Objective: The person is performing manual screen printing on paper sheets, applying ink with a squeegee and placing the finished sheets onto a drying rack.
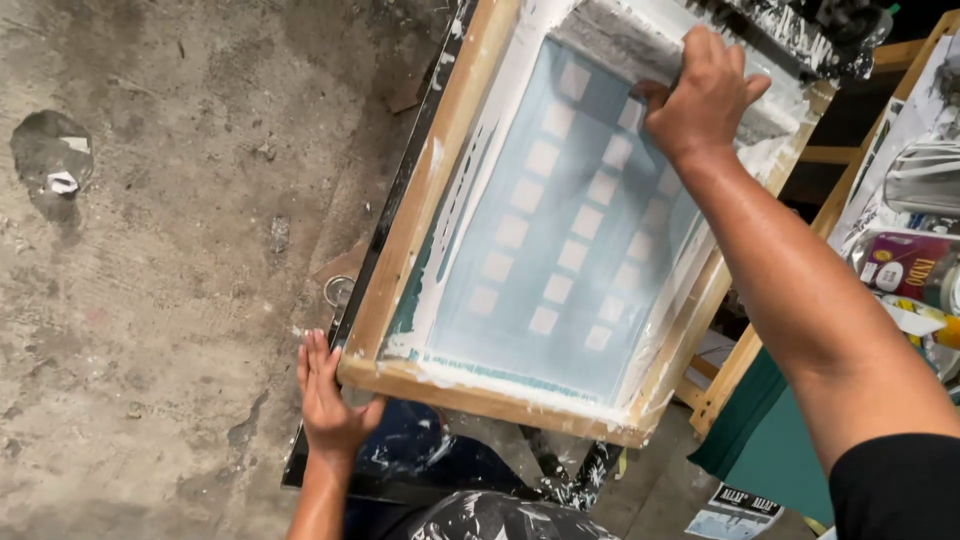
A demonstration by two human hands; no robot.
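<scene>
While the left hand (330, 400) lies flat with fingers straight and together against the near left corner of a wooden screen-printing frame (420, 215), the right hand (703, 95) is curled around a squeegee (640, 45) at the far end of the frame. The left hand grips nothing; it only presses on the corner. The right hand's fingers are closed over the squeegee's top edge, which is smeared with white ink.

The frame sits tilted across the middle of the view, on a dark, paint-spattered table (400, 460) whose edge shows beneath it. Its pale blue mesh (570, 230) carries three columns of small light squares, and white ink is streaked along the inner edges of the wood.

To the left is a rough, stained concrete floor (150, 250) with a dark patch. At the right edge, a second wooden frame (850, 190) leans upright, beside a cluttered heap of containers (915, 265) and a green panel (765, 435).
</scene>
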